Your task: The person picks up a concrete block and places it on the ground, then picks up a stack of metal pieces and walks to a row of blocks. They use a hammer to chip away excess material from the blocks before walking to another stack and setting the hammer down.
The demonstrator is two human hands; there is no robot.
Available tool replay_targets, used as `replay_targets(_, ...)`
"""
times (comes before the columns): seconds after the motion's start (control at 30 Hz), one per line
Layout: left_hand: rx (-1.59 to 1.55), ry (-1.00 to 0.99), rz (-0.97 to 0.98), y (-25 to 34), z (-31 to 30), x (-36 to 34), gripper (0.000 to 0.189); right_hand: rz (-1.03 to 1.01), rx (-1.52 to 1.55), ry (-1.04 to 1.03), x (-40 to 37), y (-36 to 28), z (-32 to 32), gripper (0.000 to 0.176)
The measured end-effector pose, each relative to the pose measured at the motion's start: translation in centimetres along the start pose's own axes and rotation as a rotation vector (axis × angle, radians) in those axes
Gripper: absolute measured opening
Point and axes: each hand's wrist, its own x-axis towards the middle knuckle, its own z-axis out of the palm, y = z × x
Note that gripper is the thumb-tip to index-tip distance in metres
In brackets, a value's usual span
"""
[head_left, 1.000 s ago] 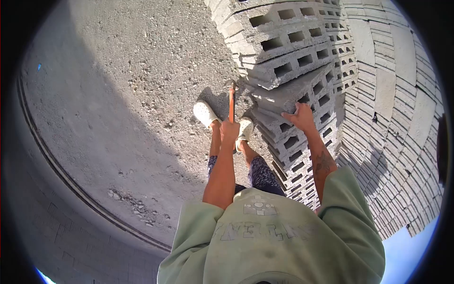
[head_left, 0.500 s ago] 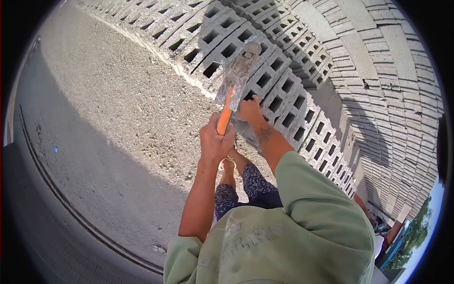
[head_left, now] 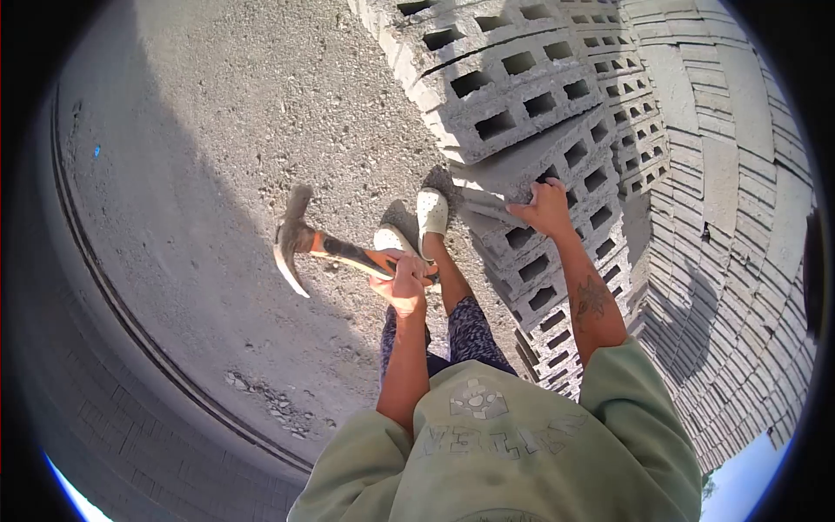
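My left hand [head_left: 402, 285] is closed around the handle of a claw hammer [head_left: 344, 252]. The hammer lies across in front of my legs, its metal head toward the left. My right hand [head_left: 546, 209] grips the edge of a grey hollow concrete block [head_left: 509, 170], with the fingertips at one of its holes and the thumb on the near side. That block sits at an angle to its neighbours in the row, and a smooth side face shows. My fingers partly hide its near end.
More hollow blocks [head_left: 522, 65] stand stacked ahead and along the right. Farther right rises a tall wall of stacked blocks [head_left: 722, 174]. Gravelly ground [head_left: 278, 113] spreads to the left, and my light clogs [head_left: 431, 211] stand beside the row.
The hammer has swung away from the block row, from pointing forward to pointing left. My view has turned. The block by my right hand now sits angled from its neighbours.
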Motion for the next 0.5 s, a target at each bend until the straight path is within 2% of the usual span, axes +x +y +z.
replay_targets(0.07,0.695,0.002,-0.279,-10.2,-2.7,0.7,0.005,0.012,0.011,-0.057,0.5,-0.4,-0.6,0.048)
replay_targets(0.13,0.847,-0.058,-0.449,-15.7,-4.3,2.8,0.008,0.021,-0.05,-0.039,0.4,-1.0,-0.6,0.048)
replay_targets(0.2,0.866,-0.051,-0.488,-10.7,-2.9,4.3,0.015,-0.004,-0.009,-0.043,0.3,-0.6,-0.5,0.048)
replay_targets(0.23,0.904,-0.043,-0.543,-8.1,-3.1,4.4,0.024,-0.009,-0.025,-0.033,0.2,-0.7,-0.5,0.049)
replay_targets(0.27,0.901,-0.038,-0.538,-7.1,-4.2,4.2,0.024,-0.016,-0.036,-0.015,0.3,-0.8,-0.6,0.049)
replay_targets(0.33,0.92,0.077,-0.242,-5.3,-6.3,3.6,0.013,-0.018,-0.034,0.005,0.4,-0.4,-0.1,0.05)
replay_targets(0.37,0.915,0.073,-0.229,-4.6,-6.0,3.0,0.013,-0.015,-0.043,0.016,0.4,-0.3,0.0,0.05)
replay_targets(0.43,0.85,0.019,0.003,-4.7,-4.4,2.1,0.014,-0.024,-0.048,0.024,0.5,-0.4,0.0,0.051)
replay_targets(0.47,0.836,0.038,-0.234,-6.5,-3.5,1.6,0.018,-0.017,-0.052,0.012,0.5,-0.3,-0.1,0.051)
replay_targets(0.5,1.065,-0.076,-0.279,-9.3,-2.6,1.9,0.019,0.001,-0.051,-0.006,0.6,-0.3,-0.1,0.052)
